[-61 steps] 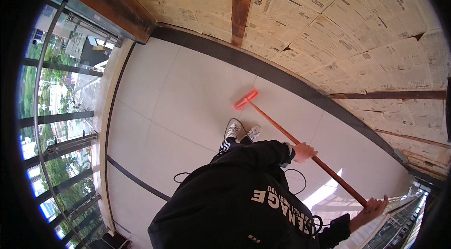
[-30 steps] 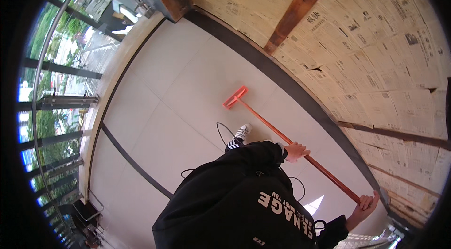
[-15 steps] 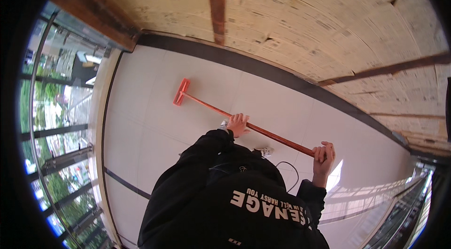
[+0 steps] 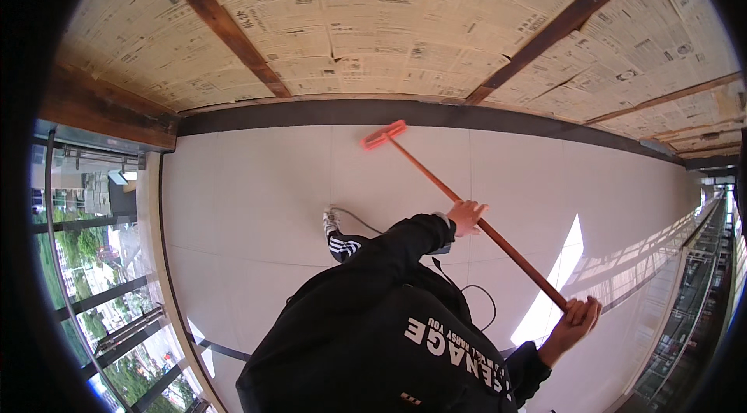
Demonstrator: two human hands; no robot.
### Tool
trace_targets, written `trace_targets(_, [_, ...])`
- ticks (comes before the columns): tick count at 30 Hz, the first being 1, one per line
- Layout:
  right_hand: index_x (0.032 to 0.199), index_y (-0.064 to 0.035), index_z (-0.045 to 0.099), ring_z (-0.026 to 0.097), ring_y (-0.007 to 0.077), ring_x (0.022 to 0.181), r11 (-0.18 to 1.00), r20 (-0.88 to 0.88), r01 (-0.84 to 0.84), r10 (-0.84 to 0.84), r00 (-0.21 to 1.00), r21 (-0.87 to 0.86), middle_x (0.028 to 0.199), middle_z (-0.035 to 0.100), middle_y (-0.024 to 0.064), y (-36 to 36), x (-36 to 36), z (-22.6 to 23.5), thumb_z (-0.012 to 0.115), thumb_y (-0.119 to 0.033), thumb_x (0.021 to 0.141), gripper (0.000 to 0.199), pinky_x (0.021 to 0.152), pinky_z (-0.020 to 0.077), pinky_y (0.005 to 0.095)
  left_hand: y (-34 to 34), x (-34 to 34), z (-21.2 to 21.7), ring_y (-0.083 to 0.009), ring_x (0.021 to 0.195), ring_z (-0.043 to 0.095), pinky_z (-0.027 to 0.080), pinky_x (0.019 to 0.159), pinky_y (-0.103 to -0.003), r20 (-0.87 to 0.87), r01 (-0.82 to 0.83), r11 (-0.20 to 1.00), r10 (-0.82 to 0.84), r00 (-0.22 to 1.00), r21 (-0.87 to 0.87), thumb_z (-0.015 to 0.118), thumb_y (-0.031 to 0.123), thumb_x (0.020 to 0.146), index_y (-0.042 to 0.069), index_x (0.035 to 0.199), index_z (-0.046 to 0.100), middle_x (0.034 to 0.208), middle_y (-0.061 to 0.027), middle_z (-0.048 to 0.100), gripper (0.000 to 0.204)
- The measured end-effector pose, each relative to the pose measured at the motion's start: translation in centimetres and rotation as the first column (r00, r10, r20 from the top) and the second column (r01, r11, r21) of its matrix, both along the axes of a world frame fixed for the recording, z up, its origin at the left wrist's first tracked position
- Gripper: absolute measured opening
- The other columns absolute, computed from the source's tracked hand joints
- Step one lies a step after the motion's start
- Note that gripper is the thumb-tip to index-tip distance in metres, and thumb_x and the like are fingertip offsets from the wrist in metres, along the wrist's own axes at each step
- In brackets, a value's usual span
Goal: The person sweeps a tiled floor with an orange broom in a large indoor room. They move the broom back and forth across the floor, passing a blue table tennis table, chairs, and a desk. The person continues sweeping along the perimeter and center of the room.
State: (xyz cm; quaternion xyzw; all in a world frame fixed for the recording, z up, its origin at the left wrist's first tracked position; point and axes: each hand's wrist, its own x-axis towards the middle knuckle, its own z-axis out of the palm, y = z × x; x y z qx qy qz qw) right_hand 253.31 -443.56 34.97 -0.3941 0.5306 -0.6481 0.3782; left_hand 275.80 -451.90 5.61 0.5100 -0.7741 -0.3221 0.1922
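Left hand (image 4: 467, 217) curls round the brown pole (image 4: 520, 260) midway; right hand (image 4: 578, 319) grips its near end. Red head (image 4: 383, 135) reaches the dark border strip (image 4: 311, 113).

The left hand (image 4: 467, 217) covers part of the long-handled tool (image 4: 506, 247), the right hand (image 4: 577, 315) its near end. Below the tool, the black jacket (image 4: 350, 327) hides most of the legs and meets the lower edge; above it, the papered wall's (image 4: 389, 24) print is too small to read.
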Motion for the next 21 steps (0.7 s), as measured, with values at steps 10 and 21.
trace_targets(10, [0.076,-0.0041,0.044,0.017,0.0045,0.041,0.972,0.009,0.233,-0.234,0.972,0.026,0.05,0.024,-0.0021,-2.9,-9.2,-1.1,0.039,-0.023,0.098,0.029,0.041,0.0211,0.0185,-1.1,-8.1,-1.2,-0.0288,0.1,0.051,0.038,0.082,-0.045,0.029,0.068,0.997,-0.067,0.997,-0.023,0.069,0.021,0.067,0.01,0.108,0.047,0.1,-0.0092,0.054,0.048])
trace_targets(21, [0.082,0.0044,0.056,0.04,0.0108,0.047,0.802,0.362,-0.543,0.443,0.82,0.248,0.05,0.037,-0.0013,-9.5,0.1,-11.8,0.047,-0.011,0.092,0.021,0.064,0.0419,0.028,6.6,7.1,-9.0,-0.0358,0.118,0.036,0.035,0.087,-0.059,0.503,-0.524,0.769,0.31,0.806,0.365,0.067,0.051,0.065,0.006,0.128,0.035,0.123,-0.0154,0.04,0.083])
